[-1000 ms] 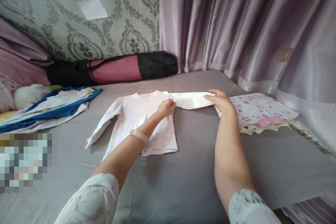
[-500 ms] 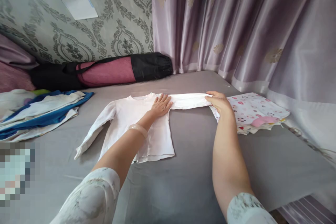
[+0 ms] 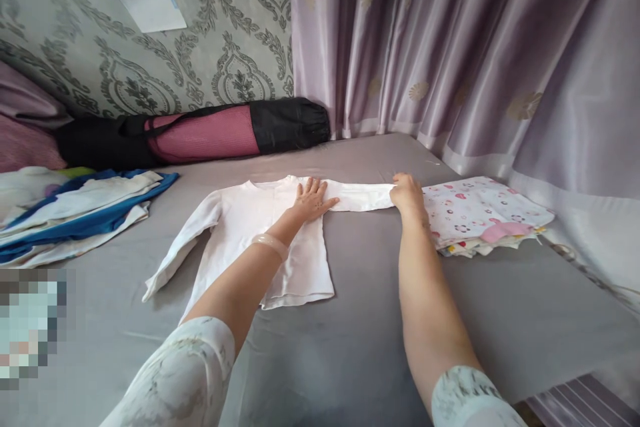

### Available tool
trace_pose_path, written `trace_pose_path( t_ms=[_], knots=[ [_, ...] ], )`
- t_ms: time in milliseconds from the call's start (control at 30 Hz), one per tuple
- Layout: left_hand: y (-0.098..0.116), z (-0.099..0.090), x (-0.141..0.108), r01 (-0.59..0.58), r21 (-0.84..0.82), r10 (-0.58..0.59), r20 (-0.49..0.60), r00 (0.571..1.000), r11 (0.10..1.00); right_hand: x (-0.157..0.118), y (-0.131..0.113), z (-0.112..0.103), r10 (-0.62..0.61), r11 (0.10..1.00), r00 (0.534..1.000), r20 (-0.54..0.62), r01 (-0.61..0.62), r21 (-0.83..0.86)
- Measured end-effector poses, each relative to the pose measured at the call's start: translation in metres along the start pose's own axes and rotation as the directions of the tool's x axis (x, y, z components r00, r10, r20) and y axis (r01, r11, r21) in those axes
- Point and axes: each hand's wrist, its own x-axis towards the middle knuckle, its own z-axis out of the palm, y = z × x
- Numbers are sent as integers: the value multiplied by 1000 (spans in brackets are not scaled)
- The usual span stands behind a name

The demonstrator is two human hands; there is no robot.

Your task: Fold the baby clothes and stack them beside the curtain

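Observation:
A pale, long-sleeved shirt (image 3: 245,213) lies spread on the grey bed sheet (image 3: 360,320), its neckline toward the wall. Its left sleeve slants down toward the near left, while the right sleeve stretches straight out to the right. My left hand (image 3: 311,200) lies flat with spread fingers on the shirt's right shoulder, where that sleeve begins. At the cuff end of the right sleeve, my right hand (image 3: 407,195) has its fingers closed on the fabric. The cuff itself is hidden by the fingers.
Right of my right hand is a stack of printed cloths (image 3: 480,210). Blue and white clothes (image 3: 85,207) lie at the left beside a plush toy (image 3: 30,187). A black and pink rolled bag (image 3: 210,133) rests along the wall, near purple curtains (image 3: 400,47).
My right hand has shifted slightly left and its fingers have curled over the cuff end. My left hand has moved slightly right, its thumb now more spread.

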Motion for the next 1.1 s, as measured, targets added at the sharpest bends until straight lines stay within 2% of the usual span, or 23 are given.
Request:
trace_pose_path(
  t_ms=[67,133,200,267,333,433,567,700,833,933,1000,1100],
  knots=[
    [2,0,-2,14,2,-13,-41,999,1000,-5,-15,4,-65,997,998,-5,65,-49],
    [2,0,-4,57,-13,-58,-84,995,998,-12,-32,14,-195,978,979,57,198,-62],
    [-2,1,-5,103,-37,-107,-108,988,994,-22,-50,31,-347,932,924,163,359,-50],
    [-8,2,-7,110,-47,-115,-102,988,993,-33,-65,52,-448,882,854,265,471,-26],
    [-15,5,-9,83,-36,-86,-87,992,996,-44,-76,70,-487,850,791,371,528,-9],
    [-19,6,-14,47,17,-46,-62,997,999,-52,-81,84,-472,849,758,450,529,0],
    [-14,3,-19,55,86,-52,-42,998,995,-52,-76,82,-374,887,779,503,458,-50],
    [-10,-2,-21,38,92,-35,-28,999,995,-49,-69,73,-266,919,821,505,375,-125],
    [-11,-4,-21,23,96,-26,29,999,995,-44,-60,68,-133,945,873,469,255,-207],
    [-13,-3,-20,6,105,-10,35,999,994,-40,-54,67,-12,952,920,392,131,-278],
    [-13,-4,-19,-2,108,-3,40,999,994,-38,-50,67,31,948,933,358,85,-305],
    [-12,-9,-17,-3,122,-2,46,999,993,-37,-47,68,31,946,932,362,90,-312]
  ],
)
